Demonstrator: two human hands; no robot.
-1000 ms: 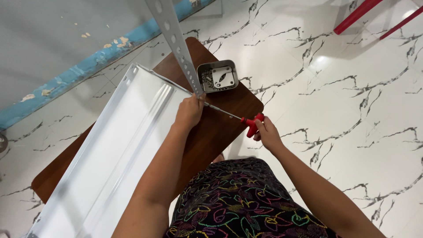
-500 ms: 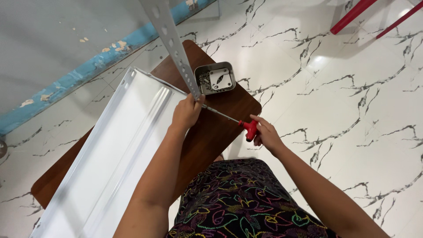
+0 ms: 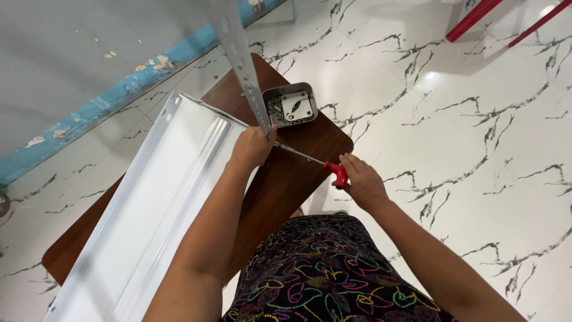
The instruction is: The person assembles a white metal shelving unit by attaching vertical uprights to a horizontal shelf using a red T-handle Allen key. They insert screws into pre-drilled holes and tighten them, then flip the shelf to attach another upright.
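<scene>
My left hand point(image 3: 251, 147) grips the lower end of a grey perforated metal upright point(image 3: 238, 56), where it meets the corner of a long white metal shelf panel point(image 3: 149, 209). My right hand point(image 3: 361, 180) holds the red handle of a screwdriver point(image 3: 310, 160). Its thin shaft runs left to the joint under my left hand; the tip is hidden by my fingers. The panel lies along a brown wooden table point(image 3: 298, 149).
A small square metal tin point(image 3: 290, 104) holding screws and small parts sits on the table's far corner, just right of the upright. White marbled floor tiles surround the table. Red bars point(image 3: 476, 18) cross the top right. A blue-edged wall base runs at upper left.
The view has shifted slightly. My right hand has turned on the screwdriver handle, and less of the red handle shows now. My left hand stays on the upright.
</scene>
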